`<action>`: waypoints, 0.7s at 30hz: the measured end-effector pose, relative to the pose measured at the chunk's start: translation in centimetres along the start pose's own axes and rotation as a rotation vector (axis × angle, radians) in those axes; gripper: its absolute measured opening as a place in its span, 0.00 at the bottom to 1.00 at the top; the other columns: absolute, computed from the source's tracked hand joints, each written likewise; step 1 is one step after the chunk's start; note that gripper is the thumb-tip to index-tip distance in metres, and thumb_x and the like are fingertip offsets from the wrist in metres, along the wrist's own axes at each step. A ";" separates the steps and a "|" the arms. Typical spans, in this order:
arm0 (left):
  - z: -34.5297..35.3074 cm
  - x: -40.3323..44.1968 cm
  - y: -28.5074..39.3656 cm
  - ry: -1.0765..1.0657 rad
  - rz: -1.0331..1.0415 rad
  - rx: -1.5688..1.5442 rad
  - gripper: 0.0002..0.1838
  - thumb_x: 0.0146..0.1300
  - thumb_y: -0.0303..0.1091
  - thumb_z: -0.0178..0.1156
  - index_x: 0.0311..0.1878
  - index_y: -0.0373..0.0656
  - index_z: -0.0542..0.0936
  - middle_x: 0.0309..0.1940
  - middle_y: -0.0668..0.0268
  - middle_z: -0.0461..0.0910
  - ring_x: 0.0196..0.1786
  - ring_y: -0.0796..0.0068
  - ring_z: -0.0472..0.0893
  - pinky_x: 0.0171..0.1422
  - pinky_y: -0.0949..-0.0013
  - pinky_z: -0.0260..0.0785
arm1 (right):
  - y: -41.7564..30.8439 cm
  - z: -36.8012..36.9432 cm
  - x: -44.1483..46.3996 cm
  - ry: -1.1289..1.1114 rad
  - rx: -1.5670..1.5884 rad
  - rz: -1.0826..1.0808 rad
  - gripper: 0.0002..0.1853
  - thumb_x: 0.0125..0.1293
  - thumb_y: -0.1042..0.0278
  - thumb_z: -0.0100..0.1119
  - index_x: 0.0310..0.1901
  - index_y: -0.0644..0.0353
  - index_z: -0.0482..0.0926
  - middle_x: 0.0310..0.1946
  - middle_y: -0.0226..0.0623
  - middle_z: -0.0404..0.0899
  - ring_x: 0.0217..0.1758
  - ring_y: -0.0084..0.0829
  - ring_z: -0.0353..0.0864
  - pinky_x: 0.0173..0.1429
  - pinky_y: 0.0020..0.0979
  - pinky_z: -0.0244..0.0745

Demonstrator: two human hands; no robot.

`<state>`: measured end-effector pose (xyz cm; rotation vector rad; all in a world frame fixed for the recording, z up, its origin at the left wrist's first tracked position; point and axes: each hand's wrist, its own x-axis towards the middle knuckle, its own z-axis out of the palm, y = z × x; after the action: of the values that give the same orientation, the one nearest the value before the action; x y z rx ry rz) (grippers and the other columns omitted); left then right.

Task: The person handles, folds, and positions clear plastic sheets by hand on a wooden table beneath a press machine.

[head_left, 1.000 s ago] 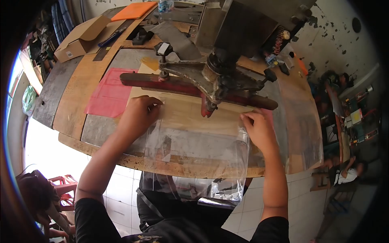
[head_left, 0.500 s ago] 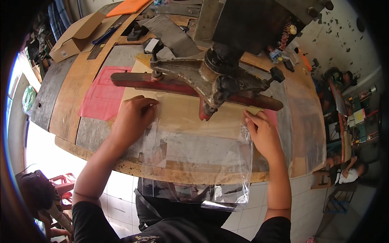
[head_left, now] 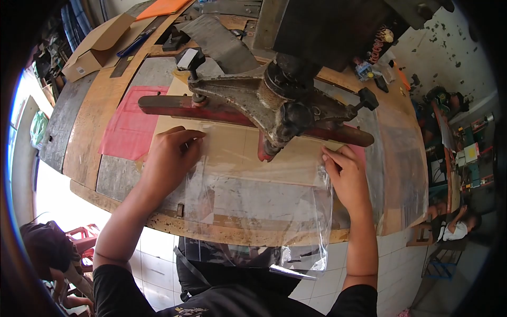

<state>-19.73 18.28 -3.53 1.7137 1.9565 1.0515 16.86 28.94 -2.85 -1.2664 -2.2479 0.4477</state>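
Observation:
A clear plastic sheet (head_left: 259, 206) lies across the table's front part and hangs over the near edge. My left hand (head_left: 175, 153) pinches its far left corner, thumb against fingers. At the far right corner my right hand (head_left: 343, 164) holds it the same way. Just beyond both hands is the long red bar (head_left: 222, 112) of a press, carried by a worn metal bracket (head_left: 232, 87). Under the bar and the sheet's far edge lies a tan board (head_left: 248, 156). A red sheet (head_left: 127, 124) sits left of my left hand.
An open cardboard box (head_left: 97, 50) stands at the back left of the wooden table (head_left: 82, 142). Grey sheet material (head_left: 219, 42) lies behind the press. One person (head_left: 50, 253) is at the lower left, another (head_left: 454, 227) at the far right.
The view has shifted slightly, with the press appearing a little larger. Both hands keep their hold on the plastic sheet, nearly in place.

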 end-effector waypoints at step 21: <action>-0.3 0.5 -0.8 -0.027 -0.071 -0.046 0.14 0.69 0.32 0.64 0.52 0.34 0.89 0.35 0.53 0.90 0.34 0.67 0.89 0.43 0.62 0.81 | -0.6 0.2 0.3 -0.002 -0.074 0.054 0.14 0.74 0.72 0.63 0.57 0.60 0.89 0.39 0.40 0.81 0.34 0.35 0.80 0.44 0.34 0.75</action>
<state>-20.61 18.65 -3.75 1.6145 1.9463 1.0344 16.21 28.90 -2.63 -1.3668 -2.2550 0.3892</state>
